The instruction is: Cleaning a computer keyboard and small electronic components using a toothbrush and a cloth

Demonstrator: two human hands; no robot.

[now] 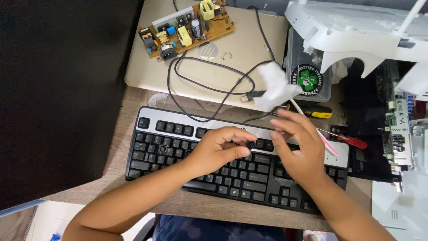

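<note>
**Keyboard Under Both Hands**

The black keyboard (187, 156) lies on the wooden desk (133, 116). The left hand (218, 149) rests on its middle rows, fingers curled, pinching a small dark keycap (251, 144). The right hand (298, 147) hovers alongside, fingers spread, gripping nothing. Behind, a clear plastic box (307, 78) stands closed; contents cannot be told. A circuit board (187, 29) sits on the closed laptop (232, 58).

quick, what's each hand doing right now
Left hand: curled, fingers pinching a key on the keyboard.
Right hand: open, blurred, holding nothing clearly.
</note>
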